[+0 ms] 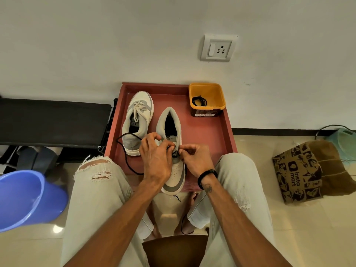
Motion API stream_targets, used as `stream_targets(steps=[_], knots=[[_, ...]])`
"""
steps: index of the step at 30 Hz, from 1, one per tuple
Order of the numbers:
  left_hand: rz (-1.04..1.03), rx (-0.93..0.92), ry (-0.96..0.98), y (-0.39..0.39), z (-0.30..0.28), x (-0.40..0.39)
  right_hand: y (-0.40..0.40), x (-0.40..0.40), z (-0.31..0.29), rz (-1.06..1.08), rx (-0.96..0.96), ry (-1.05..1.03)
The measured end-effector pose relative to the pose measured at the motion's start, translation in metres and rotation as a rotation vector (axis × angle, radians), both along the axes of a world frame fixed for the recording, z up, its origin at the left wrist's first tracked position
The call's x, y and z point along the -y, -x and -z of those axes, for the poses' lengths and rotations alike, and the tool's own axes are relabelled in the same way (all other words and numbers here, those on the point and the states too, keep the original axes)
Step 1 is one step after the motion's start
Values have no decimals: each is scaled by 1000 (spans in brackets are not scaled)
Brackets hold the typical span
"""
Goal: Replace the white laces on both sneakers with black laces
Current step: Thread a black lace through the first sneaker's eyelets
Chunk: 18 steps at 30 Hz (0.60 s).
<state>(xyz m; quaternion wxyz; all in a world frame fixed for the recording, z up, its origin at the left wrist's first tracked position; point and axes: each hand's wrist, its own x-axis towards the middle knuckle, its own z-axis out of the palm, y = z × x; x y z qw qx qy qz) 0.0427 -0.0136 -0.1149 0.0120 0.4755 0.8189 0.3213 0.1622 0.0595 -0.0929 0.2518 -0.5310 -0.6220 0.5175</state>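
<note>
Both hands pinch the black lace (123, 151) at my near shoe's (174, 151) eyelets: left hand (156, 153), right hand (194, 157) | shoe on tray (221, 132), toe toward me for threading | other shoe (137, 120) beside it, white-laced (spare lace (199, 101) in tub (207, 97), tray's far corner)

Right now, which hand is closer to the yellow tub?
Right. The right hand is below the yellow tub, nearer it; the left hand is farther left.
</note>
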Motion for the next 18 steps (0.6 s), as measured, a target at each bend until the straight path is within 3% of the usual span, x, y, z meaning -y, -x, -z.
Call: stream_targets(steps=[12,18], knots=[[37,166,-23,-3,6,2,-2,-2,4,-2,-33,47],[71,67,-55,2,5,4,0,-1,3,8,-29,50]])
